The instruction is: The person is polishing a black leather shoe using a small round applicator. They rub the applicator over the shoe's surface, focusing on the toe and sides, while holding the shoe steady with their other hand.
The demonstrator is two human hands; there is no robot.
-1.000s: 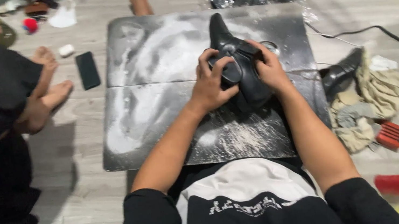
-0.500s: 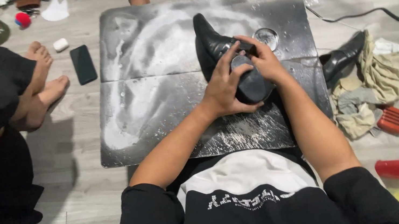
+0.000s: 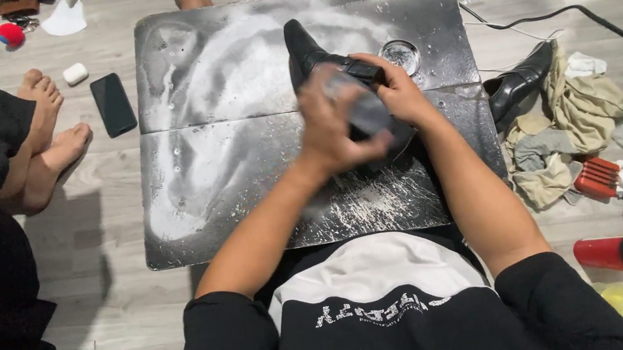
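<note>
Centre frame, left hand (image 3: 337, 123) is blurring over the black shoe (image 3: 307, 54), right hand (image 3: 398, 91) clenching it — any slip risks smearing the dusty counter (image 3: 244, 178).

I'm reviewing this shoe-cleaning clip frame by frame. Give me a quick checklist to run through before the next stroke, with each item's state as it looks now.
1. Black shoe steadied: ok, the right hand holds it over the board.
2. Left hand on the shoe: ok, though it is blurred, so what it holds: cannot tell.
3. Work surface: ok, the dark stained board lies flat on the floor under the shoe.
4. Phone away from the mess: ok, it lies on the floor left of the board.
5. Second black shoe within reach: ok, it lies on the rags right of the board.
6. Cable clear of the arms: ok, it runs on the floor beyond the board.
</note>
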